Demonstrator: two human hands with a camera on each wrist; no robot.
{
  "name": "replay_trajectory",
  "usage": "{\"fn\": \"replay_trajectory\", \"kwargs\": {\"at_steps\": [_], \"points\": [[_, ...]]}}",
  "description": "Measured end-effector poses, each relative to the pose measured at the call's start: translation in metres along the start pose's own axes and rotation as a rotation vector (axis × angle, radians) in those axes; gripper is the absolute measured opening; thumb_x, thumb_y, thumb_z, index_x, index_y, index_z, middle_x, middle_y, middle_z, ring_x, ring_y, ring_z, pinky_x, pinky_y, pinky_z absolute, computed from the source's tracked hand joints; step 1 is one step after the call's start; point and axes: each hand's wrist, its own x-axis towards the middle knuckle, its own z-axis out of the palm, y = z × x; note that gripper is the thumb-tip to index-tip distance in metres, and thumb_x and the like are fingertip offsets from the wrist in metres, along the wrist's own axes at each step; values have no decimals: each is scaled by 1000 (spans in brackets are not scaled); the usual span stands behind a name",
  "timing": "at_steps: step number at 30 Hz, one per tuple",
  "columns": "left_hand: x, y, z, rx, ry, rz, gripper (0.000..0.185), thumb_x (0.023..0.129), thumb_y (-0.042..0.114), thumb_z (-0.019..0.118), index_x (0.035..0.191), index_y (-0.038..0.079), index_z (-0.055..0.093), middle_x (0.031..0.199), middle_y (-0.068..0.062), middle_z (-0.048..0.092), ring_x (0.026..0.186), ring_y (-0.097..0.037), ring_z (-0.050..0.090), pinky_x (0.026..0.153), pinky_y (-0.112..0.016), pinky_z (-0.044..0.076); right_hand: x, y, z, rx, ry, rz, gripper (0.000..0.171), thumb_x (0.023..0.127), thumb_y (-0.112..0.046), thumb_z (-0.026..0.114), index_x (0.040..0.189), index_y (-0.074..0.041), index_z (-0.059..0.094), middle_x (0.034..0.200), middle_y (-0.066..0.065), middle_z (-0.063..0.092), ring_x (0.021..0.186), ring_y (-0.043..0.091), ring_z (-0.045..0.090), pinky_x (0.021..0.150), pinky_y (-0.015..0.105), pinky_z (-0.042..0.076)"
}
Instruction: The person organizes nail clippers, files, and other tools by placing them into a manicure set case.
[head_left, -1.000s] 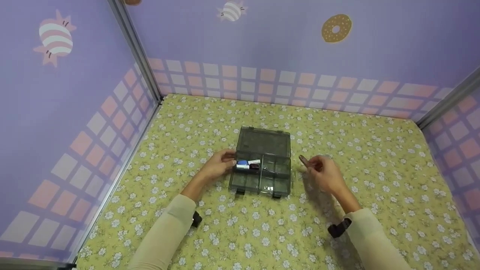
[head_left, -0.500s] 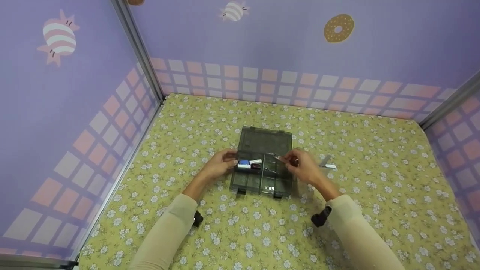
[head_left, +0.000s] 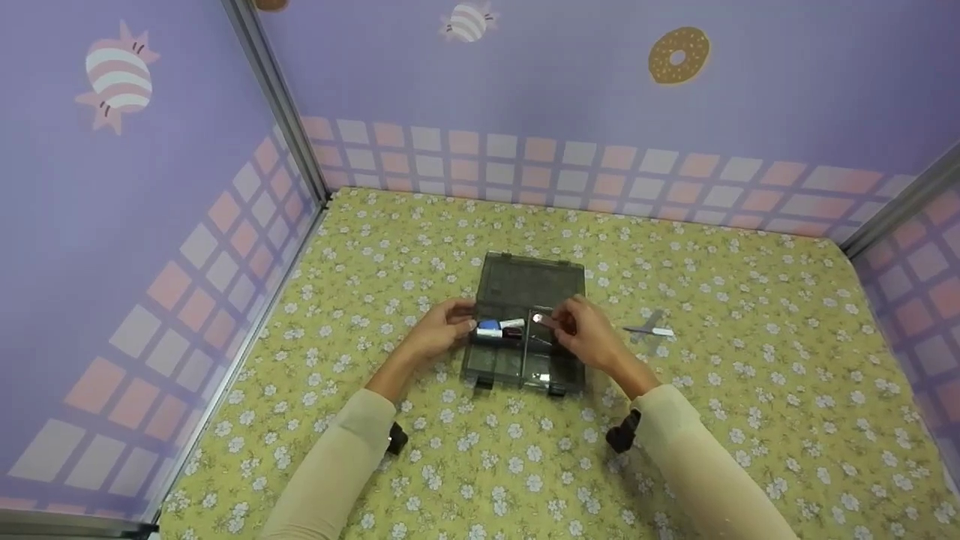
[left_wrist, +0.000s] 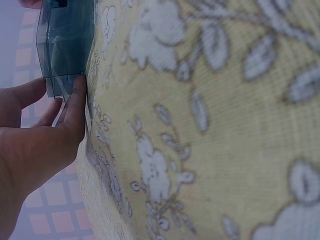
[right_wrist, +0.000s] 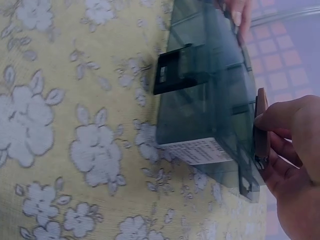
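Observation:
An open, see-through dark grey compartment box (head_left: pixel 493 361) lies mid-table, its lid (head_left: pixel 532 279) folded back. My left hand (head_left: pixel 439 328) grips the box's left side between thumb and fingers. My right hand (head_left: pixel 590 335) pinches a slim brown-and-metal piece (right_wrist: pixel 262 127) over the right compartments. Its round shiny end points left in the head view; what kind of tool it is I cannot tell. The back left compartment holds a blue item (head_left: pixel 488 325), white pieces (head_left: pixel 490 333) and a dark red one (head_left: pixel 513 332). A thin metal item (head_left: pixel 539 340) shows in the back right compartment.
Right of the box, a slim white-and-grey item (head_left: pixel 661 331) lies across a grey strip (head_left: pixel 655 344) on the flowered cloth (head_left: pixel 480 465). Purple walls (head_left: pixel 525 75) bound the table at the back, left and right. Two dark latches (right_wrist: pixel 177 69) project from the box's front.
My right hand has moved left from beside the box to over its right compartments, carrying the brown-and-metal piece and uncovering the white-and-grey item. My left hand stays at the box's left side.

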Motion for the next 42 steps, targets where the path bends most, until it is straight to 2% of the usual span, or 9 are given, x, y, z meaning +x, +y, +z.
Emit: {"fn": "replay_trajectory", "kwargs": {"at_steps": [6, 12, 19, 21, 26, 32, 37, 42], "points": [[1, 0, 0, -4, 5, 13, 50, 109, 4, 59, 157, 0, 44, 151, -20, 52, 132, -29, 56, 97, -39, 52, -1, 0, -8, 7, 32, -3, 18, 98, -2, 74, 114, 1, 70, 110, 12, 63, 99, 29, 68, 88, 47, 58], [1, -1, 0, 5, 14, 17, 50, 109, 4, 59, 157, -1, 44, 151, -20, 52, 135, -30, 54, 100, -40, 52, -6, 9, -32, -13, 61, 32, 20, 98, -2, 74, 117, 3, 69, 111, 15, 64, 103, 33, 66, 92, 52, 56], [0, -1, -2, 61, 4, 17, 51, 109, 7, 60, 158, 3, 45, 156, -18, 49, 140, -32, 52, 109, -48, 48, -25, 46, -57, 30, 123, 96, 19, 99, -1, 72, 116, 7, 69, 110, 20, 66, 101, 36, 64, 91, 55, 54], [1, -1, -2, 82, 8, 16, 51, 109, 8, 60, 158, 4, 46, 155, -16, 50, 140, -31, 52, 109, -48, 49, -33, 57, -64, 41, 132, 132, 20, 101, -2, 70, 118, 8, 69, 111, 20, 66, 102, 36, 63, 92, 55, 53], [1, -1, -1, 65, 8, 17, 51, 109, 8, 61, 157, 3, 46, 154, -17, 51, 139, -31, 53, 109, -48, 49, -54, 82, -78, 52, 134, 231, 24, 105, -7, 66, 125, 6, 67, 118, 21, 66, 108, 37, 63, 91, 56, 54], [0, 0, 0, 20, 4, -9, 51, 109, 9, 61, 158, 5, 45, 155, -15, 50, 138, -29, 53, 108, -46, 49, -70, 103, -79, 10, 161, 289, 21, 104, -5, 67, 123, 6, 69, 118, 23, 64, 105, 37, 63, 84, 50, 54], [0, 0, 0, 3, 10, -12, 51, 109, 8, 60, 158, 5, 45, 154, -15, 50, 136, -28, 55, 106, -44, 50, -73, 111, -76, -50, 172, 269, 15, 101, 0, 68, 114, 6, 73, 113, 22, 65, 95, 34, 63, 77, 46, 51], [0, 0, 2, -12, 14, -10, 50, 109, 7, 60, 157, 4, 45, 153, -16, 51, 133, -28, 56, 102, -41, 52, -73, 113, -74, -63, 169, 253, 13, 100, 2, 69, 112, 5, 73, 108, 21, 67, 92, 33, 64, 76, 46, 53]]}}
